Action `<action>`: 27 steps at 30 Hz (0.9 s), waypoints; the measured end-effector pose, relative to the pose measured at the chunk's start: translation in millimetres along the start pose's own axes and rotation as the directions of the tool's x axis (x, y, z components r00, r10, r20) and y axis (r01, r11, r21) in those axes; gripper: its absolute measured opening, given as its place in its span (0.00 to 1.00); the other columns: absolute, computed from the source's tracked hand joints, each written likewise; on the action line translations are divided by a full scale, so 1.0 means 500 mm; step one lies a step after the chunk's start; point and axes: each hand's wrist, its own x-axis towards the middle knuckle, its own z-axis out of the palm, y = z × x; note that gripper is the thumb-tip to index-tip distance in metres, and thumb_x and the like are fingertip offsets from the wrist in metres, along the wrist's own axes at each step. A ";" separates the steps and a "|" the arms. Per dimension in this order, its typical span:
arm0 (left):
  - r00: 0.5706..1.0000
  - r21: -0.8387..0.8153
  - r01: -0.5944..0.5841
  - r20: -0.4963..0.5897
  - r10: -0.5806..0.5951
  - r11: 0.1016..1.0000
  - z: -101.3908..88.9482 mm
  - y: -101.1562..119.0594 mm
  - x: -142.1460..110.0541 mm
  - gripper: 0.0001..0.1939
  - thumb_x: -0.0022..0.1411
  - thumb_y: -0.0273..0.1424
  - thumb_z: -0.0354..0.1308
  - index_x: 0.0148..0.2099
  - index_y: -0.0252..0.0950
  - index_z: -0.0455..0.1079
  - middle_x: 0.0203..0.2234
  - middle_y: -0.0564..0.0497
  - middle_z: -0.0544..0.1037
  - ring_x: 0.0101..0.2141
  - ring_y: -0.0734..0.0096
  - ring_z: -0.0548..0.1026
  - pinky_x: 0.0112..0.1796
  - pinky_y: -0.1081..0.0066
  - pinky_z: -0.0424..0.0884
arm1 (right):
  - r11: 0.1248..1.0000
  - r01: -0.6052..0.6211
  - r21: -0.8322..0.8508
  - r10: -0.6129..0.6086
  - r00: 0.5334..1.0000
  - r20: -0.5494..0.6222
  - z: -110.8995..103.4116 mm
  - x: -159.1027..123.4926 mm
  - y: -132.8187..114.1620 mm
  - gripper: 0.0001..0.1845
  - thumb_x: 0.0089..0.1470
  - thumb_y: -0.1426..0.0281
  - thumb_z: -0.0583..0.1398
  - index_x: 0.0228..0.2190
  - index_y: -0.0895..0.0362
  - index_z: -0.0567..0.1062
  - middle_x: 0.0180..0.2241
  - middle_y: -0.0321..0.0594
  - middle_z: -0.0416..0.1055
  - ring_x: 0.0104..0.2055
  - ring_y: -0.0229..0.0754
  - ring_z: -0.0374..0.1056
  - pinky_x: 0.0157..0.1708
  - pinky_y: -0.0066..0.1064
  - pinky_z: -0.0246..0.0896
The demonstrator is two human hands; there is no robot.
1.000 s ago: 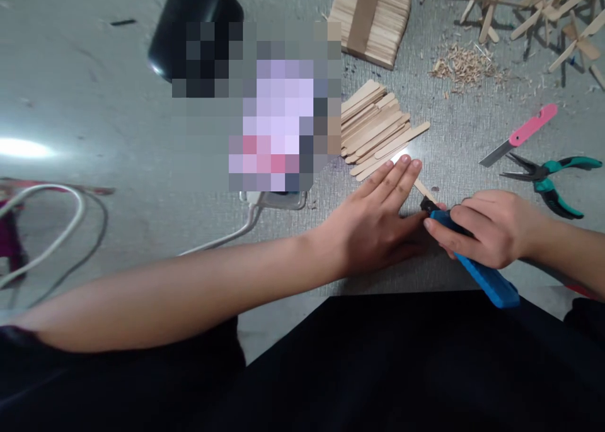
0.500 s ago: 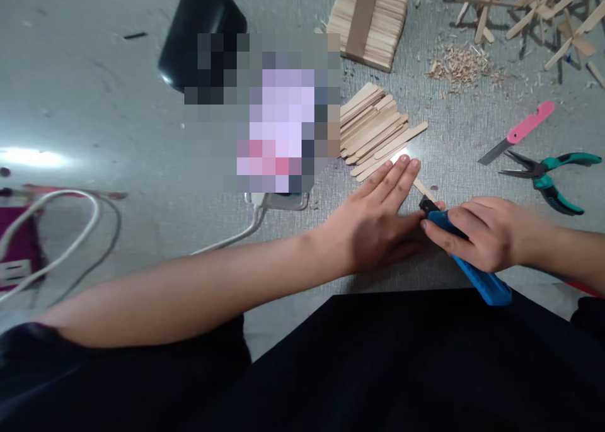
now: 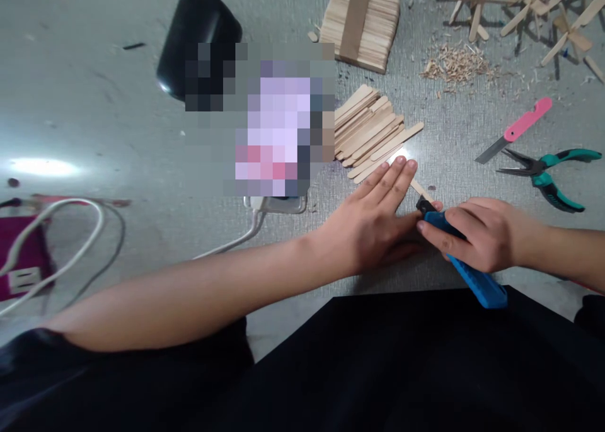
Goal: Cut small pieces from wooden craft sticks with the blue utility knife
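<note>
My right hand (image 3: 486, 233) is wrapped round a blue utility knife (image 3: 477, 281), whose dark head points up and left. The knife head lies across a wooden craft stick (image 3: 420, 189), and the blade itself cannot be made out. My left hand (image 3: 378, 218) lies palm down beside it. Three of its fingers are stretched out, while the index finger reaches to the knife head and presses at the stick. The left thumb is mostly hidden below. Just beyond the left fingertips is a pile of loose craft sticks (image 3: 371, 126).
A banded bundle of sticks (image 3: 378, 26) lies behind the pile. Wood shavings (image 3: 456, 63) and crossed-stick assemblies (image 3: 534, 4) are at the far right. A pink folding knife (image 3: 524, 123) and pliers (image 3: 539, 167) lie right. A black object (image 3: 198, 35), blurred phone (image 3: 278, 130) and white cable (image 3: 236, 240) lie left.
The whole view has shifted slightly. Both hands, the utility knife and the stick keep nearly the same places relative to one another.
</note>
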 end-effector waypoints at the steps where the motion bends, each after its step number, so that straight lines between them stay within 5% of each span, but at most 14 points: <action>1: 1.000 0.001 -0.003 0.001 0.003 1.000 0.000 0.000 -0.001 0.22 0.73 0.44 0.66 0.57 0.31 0.79 0.77 0.21 0.55 0.77 0.24 0.54 0.74 0.36 0.60 | 1.000 -0.003 0.027 0.003 1.000 -0.013 0.001 -0.001 0.005 0.16 0.69 0.72 0.63 0.57 0.60 0.78 0.29 0.36 0.73 0.31 0.41 0.67 0.31 0.33 0.63; 17: 1.000 0.040 -0.016 -0.008 0.016 0.999 0.008 -0.002 -0.006 0.31 0.74 0.49 0.66 0.68 0.35 0.73 0.79 0.24 0.51 0.77 0.24 0.53 0.74 0.36 0.59 | 0.983 -0.068 0.170 0.072 0.997 -0.015 -0.004 -0.006 0.019 0.19 0.71 0.69 0.62 0.58 0.63 0.73 0.33 0.38 0.77 0.30 0.41 0.72 0.31 0.34 0.69; 23: 1.000 0.030 0.001 0.009 -0.002 1.000 0.004 0.000 -0.006 0.32 0.71 0.49 0.69 0.68 0.35 0.73 0.80 0.27 0.49 0.78 0.26 0.51 0.75 0.38 0.58 | 0.952 -0.158 0.262 0.155 0.987 0.032 -0.010 0.002 0.026 0.25 0.75 0.54 0.58 0.59 0.61 0.72 0.33 0.37 0.78 0.29 0.39 0.73 0.29 0.33 0.65; 27: 1.000 0.033 -0.003 0.011 0.002 0.999 0.006 -0.002 -0.008 0.33 0.74 0.51 0.65 0.71 0.37 0.70 0.81 0.30 0.48 0.79 0.29 0.50 0.75 0.37 0.59 | 0.929 -0.217 0.299 0.215 0.976 0.038 -0.016 0.019 0.034 0.16 0.75 0.65 0.58 0.58 0.59 0.73 0.27 0.29 0.77 0.24 0.35 0.69 0.25 0.33 0.57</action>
